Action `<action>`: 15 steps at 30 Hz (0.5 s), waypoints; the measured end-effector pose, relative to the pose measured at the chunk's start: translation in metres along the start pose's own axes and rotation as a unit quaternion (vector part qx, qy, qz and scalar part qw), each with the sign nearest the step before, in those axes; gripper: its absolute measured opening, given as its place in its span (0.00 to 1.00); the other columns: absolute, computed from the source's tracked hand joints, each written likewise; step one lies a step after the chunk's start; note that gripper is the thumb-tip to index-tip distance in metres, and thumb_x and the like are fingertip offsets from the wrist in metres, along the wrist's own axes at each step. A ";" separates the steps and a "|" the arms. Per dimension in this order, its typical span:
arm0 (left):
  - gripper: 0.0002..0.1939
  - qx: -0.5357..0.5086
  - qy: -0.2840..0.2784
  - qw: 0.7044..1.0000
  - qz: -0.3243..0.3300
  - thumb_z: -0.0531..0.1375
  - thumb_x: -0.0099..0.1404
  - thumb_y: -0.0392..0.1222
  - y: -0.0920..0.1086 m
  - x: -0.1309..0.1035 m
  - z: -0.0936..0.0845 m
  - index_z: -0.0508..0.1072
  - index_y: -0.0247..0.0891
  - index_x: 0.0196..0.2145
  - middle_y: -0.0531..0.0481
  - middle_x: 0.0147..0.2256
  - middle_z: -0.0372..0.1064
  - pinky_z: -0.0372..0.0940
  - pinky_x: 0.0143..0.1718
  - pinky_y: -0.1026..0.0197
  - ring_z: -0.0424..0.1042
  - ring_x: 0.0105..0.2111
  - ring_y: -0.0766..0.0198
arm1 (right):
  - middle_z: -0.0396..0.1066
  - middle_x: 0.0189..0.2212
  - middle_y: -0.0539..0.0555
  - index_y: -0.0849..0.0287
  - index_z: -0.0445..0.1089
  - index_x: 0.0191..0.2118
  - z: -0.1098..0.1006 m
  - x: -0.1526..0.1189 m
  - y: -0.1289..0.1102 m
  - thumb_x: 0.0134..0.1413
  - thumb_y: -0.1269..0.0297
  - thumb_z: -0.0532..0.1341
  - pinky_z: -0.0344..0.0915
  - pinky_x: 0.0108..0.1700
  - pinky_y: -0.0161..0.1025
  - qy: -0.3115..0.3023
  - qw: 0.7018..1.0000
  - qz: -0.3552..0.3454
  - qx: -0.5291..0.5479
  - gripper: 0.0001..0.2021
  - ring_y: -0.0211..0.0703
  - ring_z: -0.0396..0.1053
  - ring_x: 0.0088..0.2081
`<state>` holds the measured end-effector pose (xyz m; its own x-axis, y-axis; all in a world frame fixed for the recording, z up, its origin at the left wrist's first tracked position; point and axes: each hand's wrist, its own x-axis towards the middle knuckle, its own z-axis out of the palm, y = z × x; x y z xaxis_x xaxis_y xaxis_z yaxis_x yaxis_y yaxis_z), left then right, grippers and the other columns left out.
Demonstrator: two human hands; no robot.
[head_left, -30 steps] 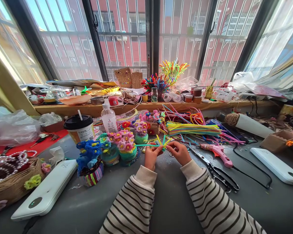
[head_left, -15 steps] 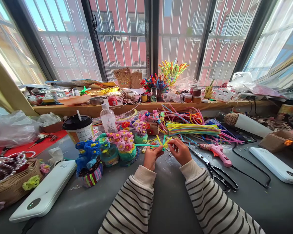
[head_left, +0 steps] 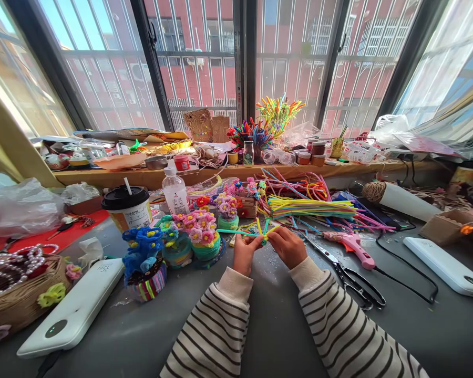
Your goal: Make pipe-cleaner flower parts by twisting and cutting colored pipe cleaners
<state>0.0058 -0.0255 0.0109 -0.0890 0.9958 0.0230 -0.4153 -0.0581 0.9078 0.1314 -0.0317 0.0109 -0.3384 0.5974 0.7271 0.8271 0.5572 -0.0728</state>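
Both my grips, left hand (head_left: 245, 253) and right hand (head_left: 288, 247), pinch crossed pipe cleaners (head_left: 260, 231) over the desk (head_left: 268, 320), just left of the scissors (head_left: 349, 275).

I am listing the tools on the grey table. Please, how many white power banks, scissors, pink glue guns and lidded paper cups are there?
White flat power banks: 2
Black-handled metal scissors: 1
Pink plastic glue gun: 1
Black-lidded paper cup: 1
Total: 5

Long sleeves on both arms, cream with dark horizontal stripes; plain cream ribbed cuffs at wrists.
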 end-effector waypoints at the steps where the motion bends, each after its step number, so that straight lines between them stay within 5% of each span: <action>1: 0.19 0.007 0.000 1.000 0.014 0.62 0.41 0.33 0.000 0.000 0.000 0.54 0.37 0.28 0.57 0.18 0.63 0.63 0.23 0.66 0.65 0.19 0.71 | 0.64 0.26 0.54 0.58 0.65 0.28 0.000 0.000 -0.001 0.51 0.66 0.47 0.56 0.33 0.32 0.001 1.000 0.000 -0.007 0.11 0.37 0.61 0.31; 6: 0.20 0.043 0.004 0.996 0.074 0.62 0.41 0.34 0.000 -0.001 0.001 0.54 0.37 0.28 0.59 0.17 0.62 0.61 0.24 0.67 0.65 0.19 0.69 | 0.62 0.25 0.53 0.59 0.63 0.26 0.000 0.001 -0.006 0.50 0.66 0.47 0.55 0.28 0.31 0.006 1.000 0.018 -0.004 0.10 0.37 0.60 0.28; 10: 0.18 0.095 0.006 0.987 0.125 0.61 0.42 0.36 0.002 -0.003 0.001 0.55 0.38 0.28 0.58 0.17 0.62 0.60 0.23 0.67 0.66 0.19 0.68 | 0.59 0.23 0.51 0.59 0.60 0.24 0.005 -0.001 -0.010 0.47 0.66 0.49 0.52 0.23 0.31 0.009 0.990 0.109 0.094 0.07 0.35 0.58 0.23; 13: 0.15 0.150 0.001 0.977 0.152 0.60 0.43 0.37 0.003 -0.005 0.001 0.57 0.38 0.27 0.57 0.19 0.62 0.59 0.23 0.68 0.66 0.20 0.68 | 0.56 0.18 0.48 0.59 0.56 0.20 0.011 0.001 -0.011 0.43 0.64 0.51 0.51 0.21 0.31 0.011 0.952 0.207 0.225 0.07 0.33 0.54 0.19; 15: 0.14 0.177 -0.003 0.968 0.178 0.60 0.44 0.36 0.003 -0.006 0.002 0.57 0.39 0.28 0.56 0.20 0.62 0.60 0.25 0.68 0.66 0.22 0.68 | 0.52 0.13 0.45 0.58 0.53 0.18 0.014 0.003 -0.011 0.40 0.63 0.53 0.48 0.18 0.31 -0.009 0.895 0.289 0.339 0.08 0.32 0.51 0.16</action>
<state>0.0066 -0.0320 0.0144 -0.1646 0.9175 0.3622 -0.0232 -0.3707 0.9285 0.1154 -0.0277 0.0041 0.0464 0.9044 0.4241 0.4055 0.3710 -0.8354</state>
